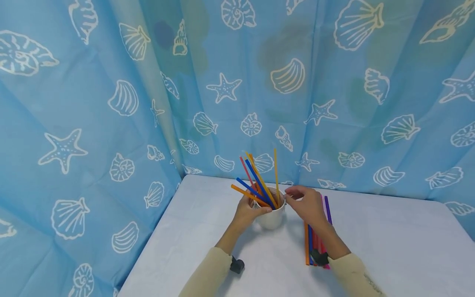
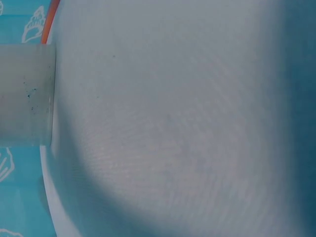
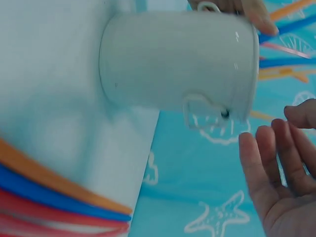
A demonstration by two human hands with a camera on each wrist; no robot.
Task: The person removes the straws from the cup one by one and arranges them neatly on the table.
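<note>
A white cup (image 1: pixel 270 218) with a small loop handle on each side stands on the table, several coloured straws (image 1: pixel 261 181) leaning out of its mouth. My left hand (image 1: pixel 245 213) holds the cup at its left side, thumb over the rim. Close to the right rim is my right hand (image 1: pixel 306 204); in the right wrist view its fingers (image 3: pixel 289 153) are loosely bent, apart from the cup (image 3: pixel 177 61), and hold nothing. The left wrist view shows only part of the cup (image 2: pixel 24 94) and the tabletop; the left hand is out of that frame.
More straws (image 1: pixel 309 243) in orange, blue, red, pink and purple lie side by side under my right forearm. The white-covered table (image 1: pixel 400 235) meets a blue curtain (image 1: pixel 252 99) with shell prints behind and on the left.
</note>
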